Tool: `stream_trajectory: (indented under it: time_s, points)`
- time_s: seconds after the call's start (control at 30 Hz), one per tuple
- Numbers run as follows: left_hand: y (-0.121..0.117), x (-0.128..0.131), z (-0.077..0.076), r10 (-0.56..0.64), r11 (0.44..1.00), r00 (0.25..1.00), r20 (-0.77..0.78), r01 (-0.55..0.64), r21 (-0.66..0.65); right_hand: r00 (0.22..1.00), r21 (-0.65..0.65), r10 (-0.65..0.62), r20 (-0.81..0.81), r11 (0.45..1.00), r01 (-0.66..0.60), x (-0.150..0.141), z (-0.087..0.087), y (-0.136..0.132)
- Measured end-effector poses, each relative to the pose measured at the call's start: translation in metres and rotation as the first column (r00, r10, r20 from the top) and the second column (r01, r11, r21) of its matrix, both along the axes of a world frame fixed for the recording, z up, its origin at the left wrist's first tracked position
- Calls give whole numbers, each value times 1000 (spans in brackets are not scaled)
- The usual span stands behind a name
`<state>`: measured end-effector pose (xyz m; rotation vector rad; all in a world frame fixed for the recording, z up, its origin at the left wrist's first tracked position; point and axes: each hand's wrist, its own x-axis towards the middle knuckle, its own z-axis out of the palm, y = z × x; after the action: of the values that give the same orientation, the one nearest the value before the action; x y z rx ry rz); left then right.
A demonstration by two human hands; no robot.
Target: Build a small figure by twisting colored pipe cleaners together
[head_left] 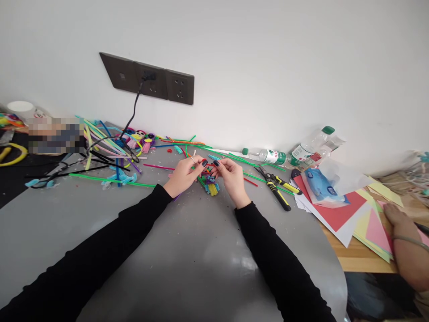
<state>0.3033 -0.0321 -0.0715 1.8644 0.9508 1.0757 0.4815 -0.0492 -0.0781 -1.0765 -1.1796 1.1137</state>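
Above the middle of the grey table, my left hand point(187, 173) pinches a short red pipe cleaner point(209, 164) between thumb and fingers. Close by on the right, my right hand point(232, 180) is closed in a pinch on the same red piece. Most of this piece is hidden by the fingertips. Just below and between my hands lies a small bunch of twisted pipe cleaners point(212, 188) in yellow, blue and purple. Loose green pipe cleaners point(112, 180) stretch out on the left. A pair of pliers point(277, 188) with black and yellow handles lies right of my right hand.
Piled pipe cleaners point(100, 129) and a black cable point(134, 107) lie back left, below a wall socket point(147, 79). Plastic bottles point(268, 155), a tissue pack point(321, 185) and coloured paper point(372, 228) are at right. Another person's arm point(407, 250) rests by the paper.
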Motion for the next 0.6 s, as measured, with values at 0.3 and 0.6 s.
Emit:
stream_trajectory:
  time_s: [0.3, 0.6]
  points:
    - [8, -7, 6, -165, 971, 953, -254, 202, 127, 992, 65, -86, 92, 995, 80, 1, 1, -2]
    - [12, -12, 0, -145, 989, 984, -100, 143, -28, 998, 41, -48, 34, 998, 47, 1, 1, 0]
